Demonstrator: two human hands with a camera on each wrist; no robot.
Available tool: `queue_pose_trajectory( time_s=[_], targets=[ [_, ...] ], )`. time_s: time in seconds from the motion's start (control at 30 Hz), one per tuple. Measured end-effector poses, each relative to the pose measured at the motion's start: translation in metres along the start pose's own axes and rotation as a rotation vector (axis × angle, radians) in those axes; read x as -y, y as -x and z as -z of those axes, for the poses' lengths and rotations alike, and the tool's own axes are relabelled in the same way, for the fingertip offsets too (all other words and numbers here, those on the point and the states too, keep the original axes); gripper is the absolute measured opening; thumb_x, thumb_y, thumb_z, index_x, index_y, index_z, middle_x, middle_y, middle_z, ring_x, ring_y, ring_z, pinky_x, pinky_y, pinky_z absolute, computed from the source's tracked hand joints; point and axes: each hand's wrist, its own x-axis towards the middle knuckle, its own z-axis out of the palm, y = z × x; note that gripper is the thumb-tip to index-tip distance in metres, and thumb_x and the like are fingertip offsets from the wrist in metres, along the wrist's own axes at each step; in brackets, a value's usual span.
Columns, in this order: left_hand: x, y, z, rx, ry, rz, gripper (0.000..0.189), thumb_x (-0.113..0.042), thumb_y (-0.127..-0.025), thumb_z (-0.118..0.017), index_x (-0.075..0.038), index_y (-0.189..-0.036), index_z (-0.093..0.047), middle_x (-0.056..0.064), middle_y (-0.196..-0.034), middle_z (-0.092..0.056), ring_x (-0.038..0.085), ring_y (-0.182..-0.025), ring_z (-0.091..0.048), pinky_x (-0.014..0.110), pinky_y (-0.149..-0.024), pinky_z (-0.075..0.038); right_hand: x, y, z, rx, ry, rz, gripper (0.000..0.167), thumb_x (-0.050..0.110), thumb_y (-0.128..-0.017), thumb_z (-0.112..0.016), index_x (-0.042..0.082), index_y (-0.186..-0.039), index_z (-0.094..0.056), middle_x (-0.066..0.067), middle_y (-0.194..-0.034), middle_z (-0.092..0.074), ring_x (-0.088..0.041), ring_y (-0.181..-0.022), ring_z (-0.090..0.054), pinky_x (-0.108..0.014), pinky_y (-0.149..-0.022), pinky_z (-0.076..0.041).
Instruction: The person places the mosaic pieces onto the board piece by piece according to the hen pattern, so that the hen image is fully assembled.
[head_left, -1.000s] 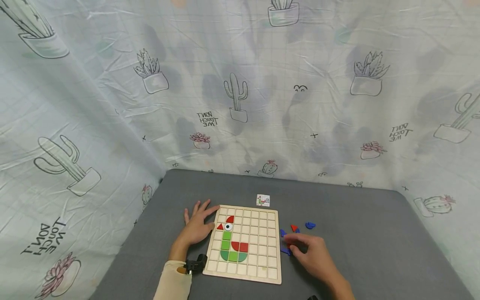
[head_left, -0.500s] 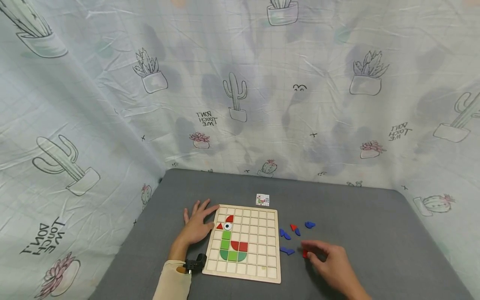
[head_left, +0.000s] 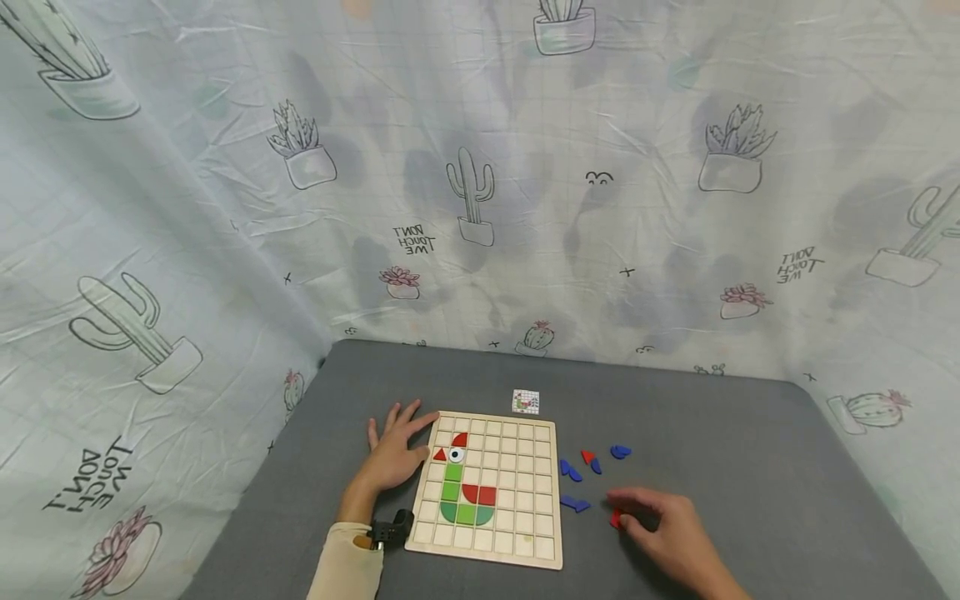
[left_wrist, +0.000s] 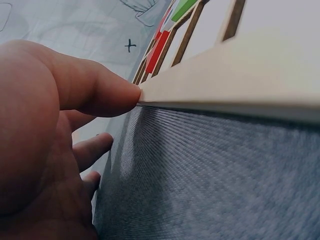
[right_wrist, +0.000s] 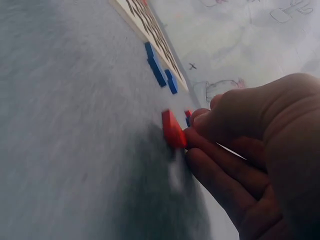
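Observation:
A square wooden grid board (head_left: 525, 525) lies on the grey table, with red, green and eye-marked tiles set in a bird-like figure at its left. My left hand (head_left: 393, 454) rests at the board's left edge, fingers spread; in the left wrist view a fingertip (left_wrist: 127, 97) touches the rim. To the right of the board, my right hand (head_left: 663, 529) pinches a small red tile (right_wrist: 172, 131) at its fingertips, low over the table. Most of that tile is hidden by the fingers in the head view.
Several blue tiles (head_left: 574, 502) lie between the board and my right hand. Behind them are a red tile (head_left: 587, 457) and another blue piece (head_left: 620, 452). A small picture card (head_left: 526, 402) lies beyond the board's far edge. A printed curtain (head_left: 480, 275) hangs around the table.
My right hand has moved right, away from the board and the blue tiles, and the red tile has moved with it. My left hand has stayed at the board's edge.

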Motion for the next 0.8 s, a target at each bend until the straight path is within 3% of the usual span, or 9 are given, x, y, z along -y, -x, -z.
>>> queue_pose_trajectory(
  time_s=[0.13,0.33,0.47,0.6,0.8],
  targets=[
    [0.000,0.000,0.000,0.001,0.008,0.001,0.061,-0.004,-0.098,-0.065,-0.017,-0.157,-0.063,0.023,-0.179,-0.030,0.053,-0.168,-0.006,0.077,-0.125,0.022,-0.003,0.013,0.009,0.047,0.025,-0.038,0.026,0.008,-0.090,-0.087,0.021,-0.113,-0.085,0.009,-0.109,-0.084,0.000,-0.101,-0.076,-0.026,-0.086,-0.065],
    [0.001,0.000,0.000,0.005,0.000,0.003,0.061,-0.004,-0.098,-0.065,-0.017,-0.158,-0.062,0.022,-0.179,-0.030,0.053,-0.168,-0.006,0.077,-0.125,0.021,-0.008,0.029,0.013,0.006,0.063,0.082,0.031,0.007,-0.082,-0.093,0.015,-0.112,-0.085,0.002,-0.105,-0.085,0.004,-0.094,-0.076,-0.026,-0.078,-0.065],
    [0.001,0.000,0.001,0.003,0.000,0.001,0.060,-0.004,-0.099,-0.065,-0.017,-0.158,-0.062,0.022,-0.179,-0.030,0.053,-0.168,-0.005,0.077,-0.124,0.022,-0.007,0.029,0.008,-0.036,0.093,0.091,0.036,0.008,-0.078,-0.097,0.017,-0.110,-0.085,0.005,-0.103,-0.084,0.003,-0.093,-0.076,-0.027,-0.078,-0.065],
    [0.001,-0.001,0.001,0.005,0.001,-0.004,0.060,-0.004,-0.099,-0.065,-0.017,-0.158,-0.062,0.022,-0.179,-0.030,0.054,-0.168,-0.005,0.078,-0.124,0.022,-0.003,0.027,-0.001,-0.012,0.082,0.073,0.039,0.010,-0.078,-0.097,0.019,-0.113,-0.084,0.007,-0.106,-0.084,0.000,-0.094,-0.076,-0.029,-0.079,-0.066],
    [0.000,0.000,0.001,0.006,0.005,-0.006,0.061,-0.004,-0.098,-0.065,-0.017,-0.157,-0.062,0.023,-0.179,-0.030,0.054,-0.168,-0.005,0.077,-0.124,0.022,0.002,0.023,-0.012,-0.058,0.086,0.131,0.040,0.004,-0.078,-0.096,0.022,-0.112,-0.084,0.010,-0.105,-0.083,0.000,-0.092,-0.076,-0.029,-0.077,-0.065]
  ],
)
